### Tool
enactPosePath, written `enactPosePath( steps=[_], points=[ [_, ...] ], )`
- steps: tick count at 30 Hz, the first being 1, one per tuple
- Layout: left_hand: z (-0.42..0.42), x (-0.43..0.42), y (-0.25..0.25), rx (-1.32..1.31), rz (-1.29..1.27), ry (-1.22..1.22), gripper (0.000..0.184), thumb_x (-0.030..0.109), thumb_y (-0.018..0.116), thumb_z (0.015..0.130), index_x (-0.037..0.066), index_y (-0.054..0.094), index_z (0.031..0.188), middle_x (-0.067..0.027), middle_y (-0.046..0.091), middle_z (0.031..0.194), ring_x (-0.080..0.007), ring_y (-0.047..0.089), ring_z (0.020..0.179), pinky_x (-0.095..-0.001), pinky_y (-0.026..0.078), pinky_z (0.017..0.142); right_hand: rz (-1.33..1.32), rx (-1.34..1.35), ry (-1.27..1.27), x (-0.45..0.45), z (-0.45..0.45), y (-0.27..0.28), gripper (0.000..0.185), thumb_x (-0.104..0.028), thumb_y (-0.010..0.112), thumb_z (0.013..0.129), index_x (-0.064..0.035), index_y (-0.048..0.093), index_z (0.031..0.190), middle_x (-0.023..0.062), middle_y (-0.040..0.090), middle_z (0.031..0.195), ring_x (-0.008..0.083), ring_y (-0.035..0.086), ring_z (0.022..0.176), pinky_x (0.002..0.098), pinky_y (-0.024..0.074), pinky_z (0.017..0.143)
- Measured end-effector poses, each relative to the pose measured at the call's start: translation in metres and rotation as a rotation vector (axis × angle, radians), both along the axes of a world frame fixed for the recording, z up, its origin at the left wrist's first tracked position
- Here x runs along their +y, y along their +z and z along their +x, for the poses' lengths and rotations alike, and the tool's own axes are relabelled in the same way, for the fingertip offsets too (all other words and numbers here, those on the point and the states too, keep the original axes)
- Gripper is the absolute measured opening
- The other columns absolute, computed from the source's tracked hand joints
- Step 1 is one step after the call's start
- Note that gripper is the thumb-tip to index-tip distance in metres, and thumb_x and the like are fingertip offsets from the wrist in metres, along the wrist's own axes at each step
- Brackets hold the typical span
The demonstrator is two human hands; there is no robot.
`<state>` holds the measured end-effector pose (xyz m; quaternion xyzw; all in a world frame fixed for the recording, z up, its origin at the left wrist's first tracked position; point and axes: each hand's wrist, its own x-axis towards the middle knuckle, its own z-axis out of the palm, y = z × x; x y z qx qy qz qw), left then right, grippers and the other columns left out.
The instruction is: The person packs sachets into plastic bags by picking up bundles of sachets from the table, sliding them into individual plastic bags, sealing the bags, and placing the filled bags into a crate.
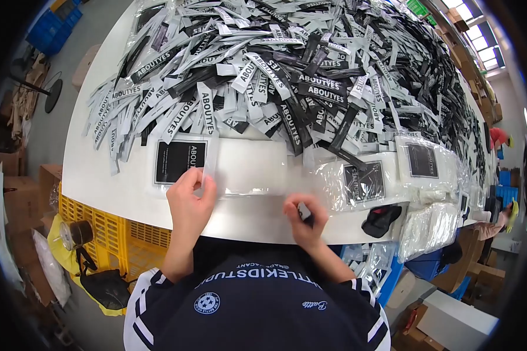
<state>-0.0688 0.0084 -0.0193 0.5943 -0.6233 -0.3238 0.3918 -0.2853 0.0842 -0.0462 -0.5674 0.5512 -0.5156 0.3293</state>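
My left hand (191,199) is closed in a pinch on a narrow whitish strip (211,157). The strip stands along the edge of a clear plastic bag with a black printed label (180,161). Whether it is a separate packet or the bag's own edge, I cannot tell. Beside it lies a white pack in clear film (250,167), flat on the table. My right hand (305,221) hovers over the table's near edge, slightly blurred, with its fingers curled round. Something dark shows inside the curl, too unclear to name.
A large heap of black and white ABOUTYES stick packets (298,76) covers the white table (93,181). To the right are labelled bags (363,181), a black object (382,221) and stacked clear-wrapped packs (430,228). A yellow crate (93,219) stands below left.
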Motion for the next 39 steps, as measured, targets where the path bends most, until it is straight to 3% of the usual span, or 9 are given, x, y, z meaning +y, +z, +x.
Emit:
enactPosePath(
  steps=[3,7,14,17,20,25,27,34,39],
  points=[
    [-0.007,-0.001,0.004,0.012,-0.052,-0.051,0.017,0.003,0.058,0.071,-0.003,0.045,0.063,-0.012,0.047,0.059,-0.0197,0.048,0.047,-0.0289,0.041,0.049,-0.445,-0.182,-0.057,0.008,0.008,0.001,0.013,-0.006,0.061,0.088,0.0029,0.056,0.08,0.008,0.055,0.061,0.0159,0.051,0.051,0.0264,0.0406,0.048],
    [-0.01,-0.003,0.007,-0.041,0.055,-0.165,0.018,0.005,0.058,0.071,-0.004,0.046,0.061,-0.0108,0.05,0.056,-0.0169,0.05,0.045,-0.0277,0.04,0.046,-0.15,-0.083,-0.117,0.024,0.015,-0.025,0.018,-0.008,0.061,0.089,0.0029,0.056,0.075,0.0076,0.056,0.061,0.0156,0.053,0.051,0.0251,0.0412,0.048],
    [-0.01,-0.004,0.0,0.399,0.321,-0.065,0.023,0.011,0.055,0.088,-0.006,0.057,0.073,-0.0066,0.061,0.059,-0.0086,0.054,0.048,-0.0246,0.042,0.046,0.071,-0.18,-0.059,0.036,0.023,-0.029,0.018,-0.01,0.061,0.09,0.0021,0.056,0.077,0.0076,0.057,0.062,0.0134,0.054,0.053,0.0244,0.0425,0.051],
    [-0.011,0.017,0.004,0.232,0.265,-0.36,0.02,0.013,0.061,0.086,-0.004,0.062,0.076,-0.0088,0.06,0.06,-0.0132,0.055,0.049,-0.0262,0.043,0.049,0.225,-0.272,-0.02,0.027,0.025,-0.023,0.014,-0.009,0.061,0.089,0.0025,0.058,0.082,0.0075,0.058,0.065,0.0124,0.056,0.057,0.0247,0.0441,0.055],
    [-0.029,0.032,-0.005,0.231,0.252,-0.466,0.021,0.017,0.065,0.085,-0.002,0.064,0.076,-0.0098,0.059,0.059,-0.0155,0.054,0.049,-0.0265,0.043,0.049,0.19,-0.03,-0.026,-0.02,0.044,0.037,0.01,-0.006,0.059,0.089,0.0035,0.06,0.091,0.0078,0.059,0.069,0.0111,0.056,0.064,0.0254,0.0449,0.058],
    [-0.023,0.024,-0.001,0.231,0.406,-0.689,0.022,0.017,0.068,0.083,-0.002,0.064,0.073,-0.0098,0.058,0.06,-0.0157,0.056,0.052,-0.0279,0.044,0.051,0.434,-0.356,0.253,-0.019,0.017,0.027,0.022,-0.008,0.063,0.085,0.0029,0.06,0.104,0.0085,0.061,0.076,0.0103,0.056,0.07,0.0252,0.0447,0.061],
    [-0.027,0.026,-0.005,0.279,0.299,-0.691,0.014,0.008,0.066,0.082,-0.002,0.064,0.074,-0.0092,0.059,0.065,-0.0154,0.057,0.055,-0.0273,0.043,0.051,0.436,-0.451,0.275,-0.018,0.014,0.023,0.029,-0.007,0.065,0.082,0.0003,0.059,0.109,0.0094,0.061,0.078,0.0105,0.056,0.069,0.0251,0.0446,0.063],
    [-0.034,0.029,-0.007,0.132,-0.213,-0.541,0.01,-0.002,0.068,0.068,-0.002,0.058,0.066,-0.0089,0.057,0.069,-0.0241,0.056,0.059,-0.0305,0.043,0.05,0.124,0.227,0.103,-0.003,0.03,0.032,0.04,0.003,0.065,0.071,-0.0023,0.059,0.11,0.0103,0.059,0.07,0.0216,0.058,0.06,0.0296,0.0469,0.059],
    [-0.013,0.043,-0.002,-0.019,-0.314,-0.445,0.018,-0.002,0.068,0.063,0.002,0.051,0.06,-0.0077,0.057,0.073,-0.0242,0.054,0.06,-0.0323,0.043,0.052,0.105,0.229,0.001,-0.002,0.026,0.036,0.032,0.004,0.068,0.069,-0.0036,0.06,0.099,0.0047,0.055,0.066,0.0126,0.053,0.056,0.0255,0.0426,0.053]
  ],
)
